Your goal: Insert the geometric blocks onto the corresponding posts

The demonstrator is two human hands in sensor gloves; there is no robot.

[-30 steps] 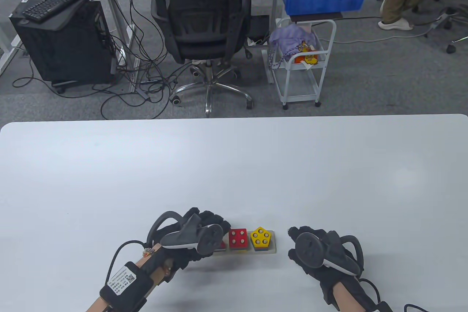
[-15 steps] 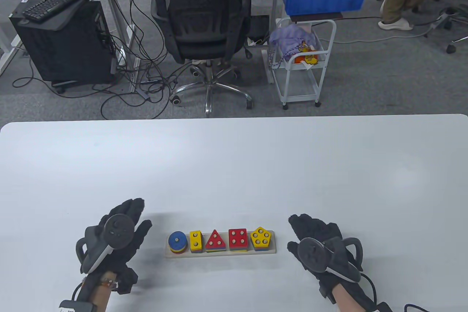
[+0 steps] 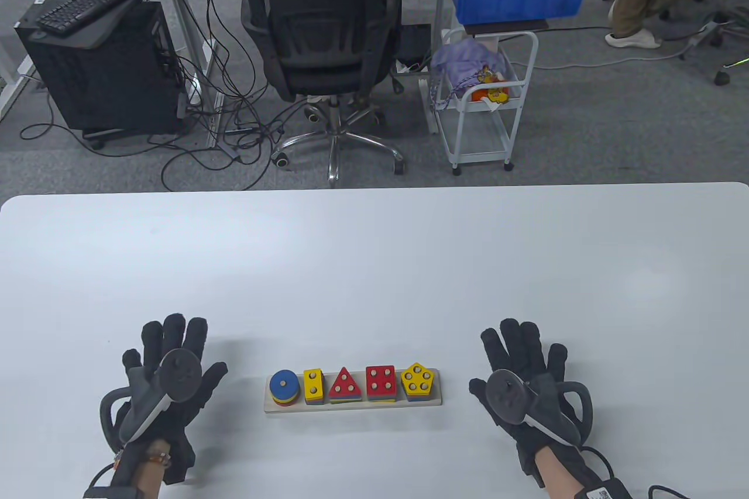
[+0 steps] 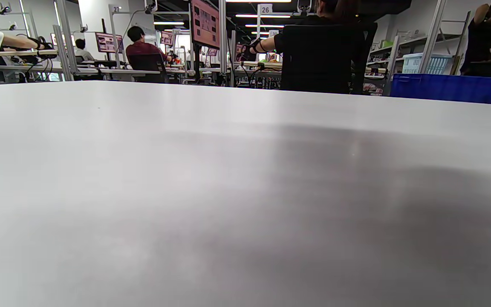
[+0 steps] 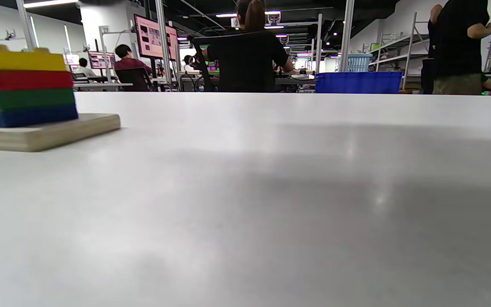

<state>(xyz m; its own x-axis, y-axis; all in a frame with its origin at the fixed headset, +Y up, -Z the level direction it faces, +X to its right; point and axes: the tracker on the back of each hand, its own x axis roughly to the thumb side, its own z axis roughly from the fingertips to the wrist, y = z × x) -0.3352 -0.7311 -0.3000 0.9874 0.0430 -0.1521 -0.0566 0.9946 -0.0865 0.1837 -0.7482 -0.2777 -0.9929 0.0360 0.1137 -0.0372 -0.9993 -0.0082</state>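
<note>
Board point(image 3: 353, 407): at 6 o'clock on table point(image 3: 374, 265), near front edge, between the two hands, touching neither.
Stacks: five in a row on board; blue disc point(image 3: 284, 385) at 9 o'clock end, then yellow block point(image 3: 313, 385), red triangle point(image 3: 344, 384), red square point(image 3: 381, 381), yellow pentagon point(image 3: 419, 379) at 3 o'clock end.
Seating: post tops show through holes of every top piece; all look fully down and level. Judged complete, or nearly so.
Step in hand: final check and rest. Done well by leaving board alone, palms flat and off to the sides, and looking along the row for any tilted or riding piece before touching anything.
Left hand point(image 3: 167, 382): at 9 o'clock of board, well apart; fingers spread and extended, palm down, holding nothing.
Right hand point(image 3: 524, 391): at 3 o'clock of board, apart; fingers extended, slightly spread, holding nothing.
Pentagon stack, right wrist view: yellow, red, green, blue layers point(image 5: 21, 91) flush, on board corner point(image 5: 49, 132).
Hidden: lower layers of other four stacks mostly covered from above; colours there uncertain.
Cut off: pentagon stack clipped at left edge in right wrist view.
Not shown: fingers absent from both wrist views; left wrist view gives bare tabletop only.
Contact with table: cannot tell whether palms rest or hover.
</note>
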